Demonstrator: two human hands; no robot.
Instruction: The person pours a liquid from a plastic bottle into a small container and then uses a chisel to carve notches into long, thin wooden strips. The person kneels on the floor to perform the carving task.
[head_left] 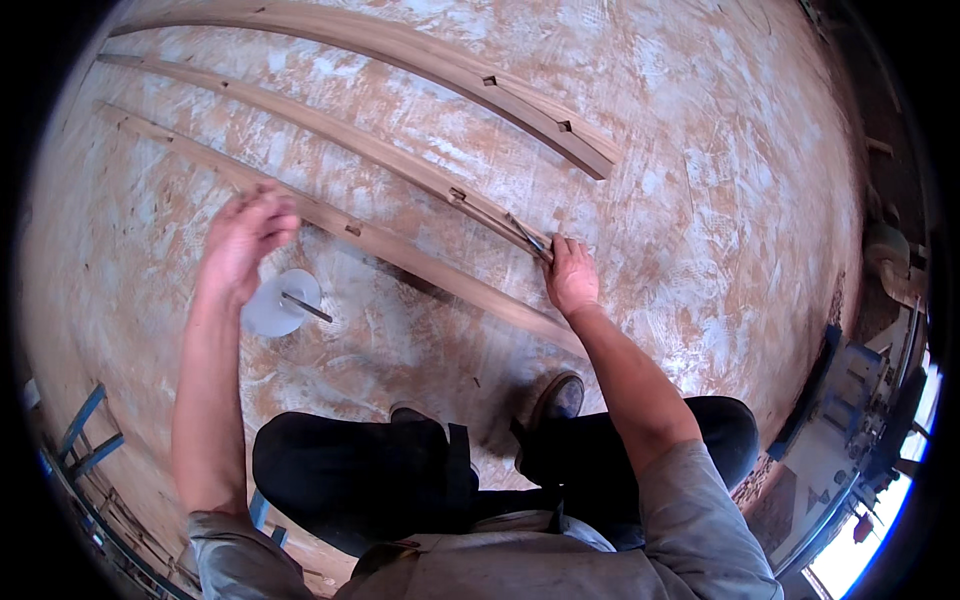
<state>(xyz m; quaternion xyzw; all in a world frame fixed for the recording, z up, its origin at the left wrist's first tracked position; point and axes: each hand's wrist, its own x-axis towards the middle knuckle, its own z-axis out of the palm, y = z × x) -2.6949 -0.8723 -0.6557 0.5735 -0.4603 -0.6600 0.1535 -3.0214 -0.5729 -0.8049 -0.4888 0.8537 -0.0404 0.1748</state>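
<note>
Three long curved wooden rails lie on a stained plywood floor. My right hand (570,275) grips a thin metal tool (530,238), its tip against the end of the middle rail (400,165). The near rail (440,275) runs just below that hand. My left hand (245,240) hovers raised and empty, fingers loosely curled, above the near rail's left part and over a small white round container (280,303) with a stick resting in it. The far rail (480,85) shows square notches.
My knees in dark trousers and one shoe (560,395) rest on the plywood floor (720,200) below the rails. Blue metal frames (85,435) stand at the lower left. Machinery and a bright opening sit at the lower right edge.
</note>
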